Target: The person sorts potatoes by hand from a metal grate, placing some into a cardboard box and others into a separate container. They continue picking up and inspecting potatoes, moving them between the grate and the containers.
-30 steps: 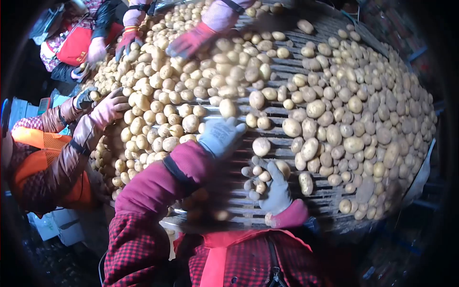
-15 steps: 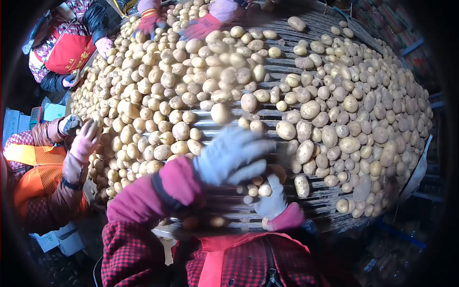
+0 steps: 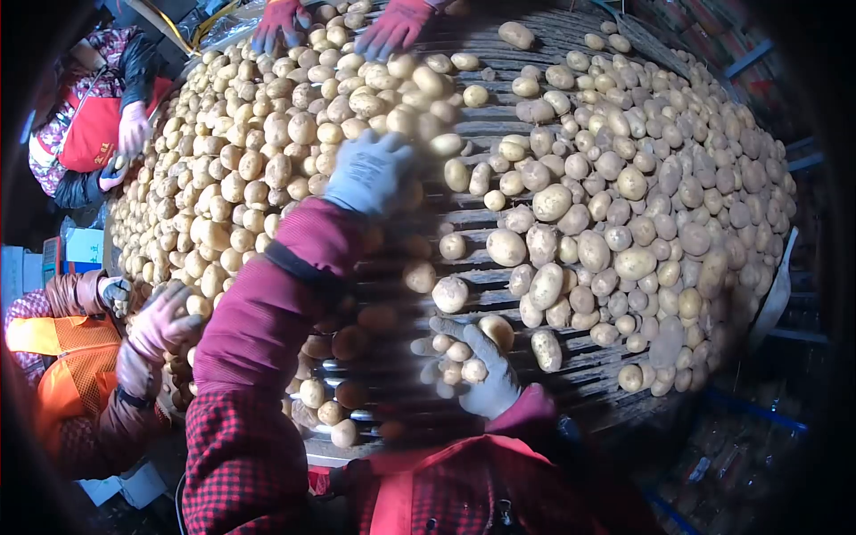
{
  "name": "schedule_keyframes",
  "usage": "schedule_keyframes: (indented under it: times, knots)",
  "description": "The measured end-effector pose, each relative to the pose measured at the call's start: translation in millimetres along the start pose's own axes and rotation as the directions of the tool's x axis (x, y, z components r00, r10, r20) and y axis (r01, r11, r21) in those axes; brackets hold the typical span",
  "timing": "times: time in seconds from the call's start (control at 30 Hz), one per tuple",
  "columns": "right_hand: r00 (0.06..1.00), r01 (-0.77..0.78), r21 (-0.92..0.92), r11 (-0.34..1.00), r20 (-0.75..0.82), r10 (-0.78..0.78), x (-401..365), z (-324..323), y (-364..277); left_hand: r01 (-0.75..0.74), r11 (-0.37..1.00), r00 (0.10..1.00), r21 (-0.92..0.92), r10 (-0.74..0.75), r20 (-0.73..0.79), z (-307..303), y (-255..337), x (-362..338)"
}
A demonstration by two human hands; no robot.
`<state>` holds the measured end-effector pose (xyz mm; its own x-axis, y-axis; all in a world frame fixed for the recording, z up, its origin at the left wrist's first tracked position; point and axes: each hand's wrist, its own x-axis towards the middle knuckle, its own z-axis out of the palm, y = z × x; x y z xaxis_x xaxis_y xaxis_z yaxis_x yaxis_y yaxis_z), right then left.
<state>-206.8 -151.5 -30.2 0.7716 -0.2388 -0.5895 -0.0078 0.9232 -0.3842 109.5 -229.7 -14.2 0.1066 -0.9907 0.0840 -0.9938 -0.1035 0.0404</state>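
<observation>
Gloved in grey-blue, my left hand (image 3: 370, 171) reaches far forward onto the pile of pale potatoes (image 3: 254, 165), its fingers spread over potatoes near the slats; no potato shows in its grasp. My right hand (image 3: 486, 379), in a grey glove, is low over the slatted surface (image 3: 473, 217). Several small potatoes (image 3: 459, 361) lie cupped in its palm and fingers, and a larger potato (image 3: 496, 333) sits against its thumb side. Loose potatoes (image 3: 331, 412) rest on the slats below my left forearm.
A dustier potato heap (image 3: 651, 205) covers the right side. At the far edge are a co-worker's red gloved hands (image 3: 392, 28). One person in a red apron (image 3: 89, 134) and another in an orange vest (image 3: 67, 357) work at the left. White boxes (image 3: 82, 247) stand behind them.
My left hand has moved away from my right hand, forward onto the pile. My right hand still holds small potatoes, now more in view. The orange-vested person's hand has shifted slightly. The whole view has shifted.
</observation>
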Motion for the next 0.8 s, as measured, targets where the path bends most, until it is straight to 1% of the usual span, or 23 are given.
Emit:
schedule_keyframes:
  times: [0.07, 0.1, 0.13, 0.17, 0.2, 0.27, 0.3, 0.33, 0.37, 0.4, 0.47, 0.5, 0.53, 0.6, 0.63, 0.67, 0.73, 0.77, 0.8]
  knots:
    - [0.999, -0.044, 0.157, 0.987, -0.006, 0.045, 1, -1, -2, 0.018, 0.995, 1.0, 0.101, -0.016, -0.015, 0, -18, -14]
    - [0.999, -0.023, 0.126, 0.992, -0.04, 0.028, 1, 1, -3, 0.046, 0.991, 0.999, 0.124, -0.043, -0.029, -10, -19, -24]
    - [0.997, -0.004, 0.099, 0.995, -0.074, 0.011, 0, 3, -3, 0.104, 0.987, 0.992, 0.125, -0.112, 0.055, -25, -18, -32]
    - [0.994, 0.012, 0.072, 0.997, -0.105, -0.005, -1, 7, -2, 0.168, 0.983, 0.985, 0.075, -0.171, 0.028, -18, -33, -47]
    - [0.994, -0.014, 0.121, 0.993, -0.103, 0.027, -5, 15, -9, 0.231, 0.973, 0.973, 0.023, -0.231, 0.001, -11, -51, -64]
    - [0.99, 0.04, 0.073, 0.997, -0.141, -0.03, -6, 15, -4, 0.232, 0.956, 0.951, -0.181, -0.262, -0.162, -28, -57, -101]
    - [0.982, 0.163, -0.114, 0.98, -0.077, -0.172, -10, 15, 2, 0.315, 0.942, 0.931, -0.113, -0.33, -0.155, -27, -64, -119]
    - [0.955, 0.289, -0.291, 0.912, 0.021, -0.296, -12, 18, 5, 0.423, 0.889, 0.902, -0.179, -0.431, -0.008, -42, -66, -135]
    - [0.978, 0.191, -0.256, 0.948, -0.032, -0.205, -14, 20, -1, 0.419, 0.863, 0.891, -0.281, -0.45, -0.053, -39, -77, -157]
    - [0.979, 0.191, -0.245, 0.951, -0.021, -0.202, -12, 20, -1, 0.402, 0.832, 0.878, -0.381, -0.469, -0.097, -34, -87, -179]
    - [0.985, 0.165, -0.214, 0.963, -0.02, -0.173, -9, 21, 1, 0.417, 0.864, 0.881, -0.281, -0.46, -0.109, -37, -82, -217]
    - [0.988, 0.143, -0.192, 0.971, -0.027, -0.151, -8, 23, 0, 0.389, 0.899, 0.901, -0.2, -0.417, -0.121, -38, -77, -234]
    - [0.991, 0.121, -0.169, 0.978, -0.034, -0.128, -7, 25, 0, 0.3, 0.934, 0.895, -0.195, -0.346, -0.281, -37, -66, -248]
    - [0.996, 0.043, -0.04, 0.998, -0.077, -0.046, -7, 31, 0, 0.315, 0.881, 0.834, -0.352, -0.434, -0.34, -49, -35, -262]
    - [0.997, 0.043, -0.056, 0.998, -0.067, -0.047, -8, 30, 3, 0.288, 0.886, 0.817, -0.363, -0.425, -0.389, -55, -20, -265]
    - [0.997, 0.047, -0.071, 0.996, -0.057, -0.052, -7, 27, 7, 0.32, 0.802, 0.83, -0.504, -0.494, -0.259, -74, 2, -264]
    - [0.997, 0.068, -0.1, 0.993, -0.034, -0.072, -5, 23, 11, 0.185, 0.669, 0.814, -0.72, -0.515, -0.269, -54, 6, -257]
    - [0.997, 0.076, -0.131, 0.988, 0.002, -0.076, -7, 23, 12, 0.235, 0.458, 0.784, -0.857, -0.611, -0.112, -57, 14, -247]
    - [0.996, 0.086, -0.162, 0.983, 0.039, -0.08, -9, 23, 13, 0.316, 0.334, 0.785, -0.888, -0.618, 0.047, -56, 12, -233]
